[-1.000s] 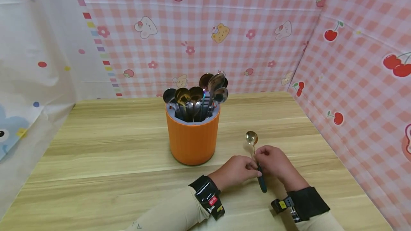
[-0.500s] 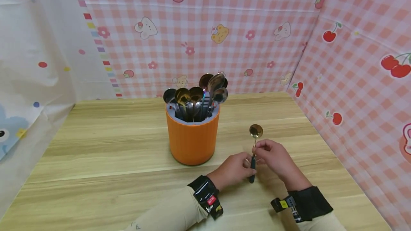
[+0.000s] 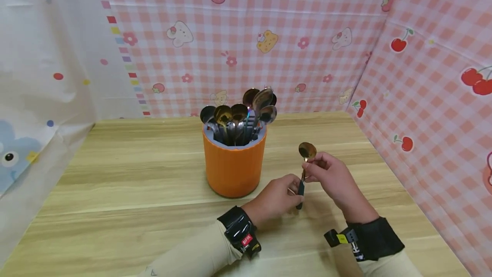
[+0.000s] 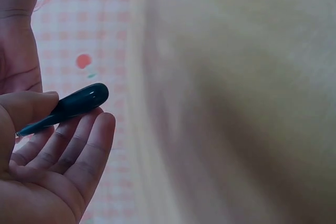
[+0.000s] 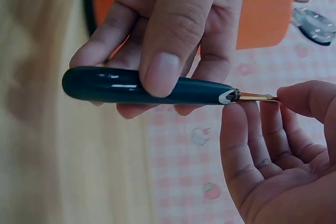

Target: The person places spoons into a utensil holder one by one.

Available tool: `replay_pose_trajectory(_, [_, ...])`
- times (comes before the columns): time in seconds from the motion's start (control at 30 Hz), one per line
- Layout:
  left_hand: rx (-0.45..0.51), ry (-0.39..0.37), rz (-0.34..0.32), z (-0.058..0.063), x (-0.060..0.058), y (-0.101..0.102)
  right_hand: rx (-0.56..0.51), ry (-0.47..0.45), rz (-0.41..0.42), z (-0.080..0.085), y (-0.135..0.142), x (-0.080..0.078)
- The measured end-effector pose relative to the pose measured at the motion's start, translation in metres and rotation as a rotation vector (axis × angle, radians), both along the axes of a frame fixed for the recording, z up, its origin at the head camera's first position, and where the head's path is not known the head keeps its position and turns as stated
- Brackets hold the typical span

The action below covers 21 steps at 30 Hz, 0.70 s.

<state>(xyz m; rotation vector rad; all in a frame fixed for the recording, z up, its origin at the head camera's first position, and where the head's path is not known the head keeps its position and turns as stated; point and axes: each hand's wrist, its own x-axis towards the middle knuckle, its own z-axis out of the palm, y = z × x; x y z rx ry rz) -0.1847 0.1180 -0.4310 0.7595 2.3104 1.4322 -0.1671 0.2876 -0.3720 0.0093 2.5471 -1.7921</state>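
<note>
Both hands hold one spoon (image 3: 307, 150), which has a round gold bowl, a thin gold neck and a dark green handle. My left hand (image 3: 274, 198) pinches the handle (image 5: 118, 85) between thumb and fingers, as the right wrist view shows close up. Higher up, my right hand (image 3: 332, 178) pinches the gold neck (image 5: 257, 97) just below the bowl. The spoon stands tilted with its bowl uppermost, right of an orange holder (image 3: 235, 170). In the left wrist view the rounded handle end (image 4: 94, 95) juts out past the left thumb.
Several gold, silver and dark spoons (image 3: 238, 116) stand bowl-up in the orange holder, crowded together. The wooden table (image 3: 134, 183) reaches back to a pink checked cloth (image 3: 215, 37). A second checked cloth (image 3: 434, 110) borders the table's right side.
The spoon has risen and tipped more upright, its bowl moving away from me. My right hand has moved up with it, closer to the bowl, and my left hand has shifted slightly up the table.
</note>
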Motion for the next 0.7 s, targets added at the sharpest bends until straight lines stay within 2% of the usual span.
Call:
replay_pose_trajectory(0.2, [0.031, 0.041, 0.011, 0.039, -0.001, -0.017, -0.011, 0.103, 0.032, 0.033, -0.010, -0.003])
replay_pose_trajectory(0.37, [0.076, 0.077, 0.011, 0.076, 0.000, -0.029, 0.003, 0.206, 0.070, 0.071, -0.020, -0.004])
replay_pose_trajectory(0.57, [0.080, 0.141, 0.014, 0.120, 0.002, -0.049, 0.025, 0.294, 0.094, 0.116, -0.038, -0.005])
replay_pose_trajectory(0.7, [0.083, 0.193, 0.036, 0.142, 0.000, -0.067, 0.037, 0.318, 0.098, 0.138, -0.056, -0.006])
